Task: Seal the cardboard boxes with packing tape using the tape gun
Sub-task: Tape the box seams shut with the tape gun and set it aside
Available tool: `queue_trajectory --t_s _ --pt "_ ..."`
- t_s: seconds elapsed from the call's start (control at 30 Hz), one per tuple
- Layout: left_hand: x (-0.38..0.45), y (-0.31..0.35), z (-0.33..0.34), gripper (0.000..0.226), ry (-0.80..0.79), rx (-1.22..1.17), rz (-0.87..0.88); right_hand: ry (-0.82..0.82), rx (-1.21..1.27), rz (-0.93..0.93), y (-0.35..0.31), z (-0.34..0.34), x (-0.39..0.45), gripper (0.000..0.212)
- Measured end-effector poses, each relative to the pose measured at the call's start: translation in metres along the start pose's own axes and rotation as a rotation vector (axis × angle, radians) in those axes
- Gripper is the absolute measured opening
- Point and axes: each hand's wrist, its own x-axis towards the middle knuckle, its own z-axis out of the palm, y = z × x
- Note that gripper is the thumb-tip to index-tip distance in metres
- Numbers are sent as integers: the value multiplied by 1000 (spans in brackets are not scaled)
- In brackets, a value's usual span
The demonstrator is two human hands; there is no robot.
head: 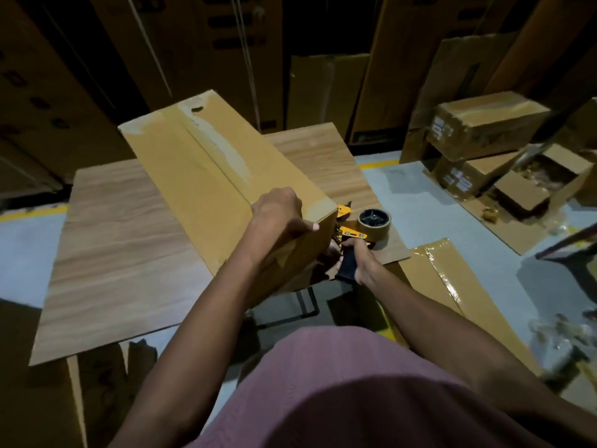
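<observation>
The cardboard box (206,176) lay on the wooden surface (122,247) with its long axis running away from me toward the far left, its near end overhanging the surface's near edge just in front of my hands. Old tape residue ran along its centre seam. My left hand (277,215) sat on that near top corner, fingers curled over the edge and thumb pointing right, pressing the flap down. Just to its right, touching the box's end face, my right hand (355,263) was wrapped round the black handle of the tape gun (358,234), its orange frame and brown roll facing up and to the right. I judged the coming stroke would carry the gun up over the end and away along the seam, so my right hand was the working one.

Around the surface stood tall cartons in shadow; to the right, taped boxes (484,124) and flattened cardboard (452,286) lay on the grey floor (420,195).
</observation>
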Motion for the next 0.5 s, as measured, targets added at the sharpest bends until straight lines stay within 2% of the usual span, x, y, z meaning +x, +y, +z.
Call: queue_trajectory --t_s 0.17,0.23,0.33,0.4,0.5 --pt "-13 -10 19 50 124 -104 -7 -132 -22 50 -11 1 11 21" --pt "-23 -13 31 56 235 -143 3 -141 -30 44 -13 2 16 25" --pt "-39 -12 49 68 339 -141 11 -115 -194 36 -13 4 40 41" --pt "-46 -11 57 75 321 -132 2 -93 -288 7 -11 6 51 32" --pt "-45 -17 63 79 323 -149 71 -95 -372 -40 -19 10 24 17"
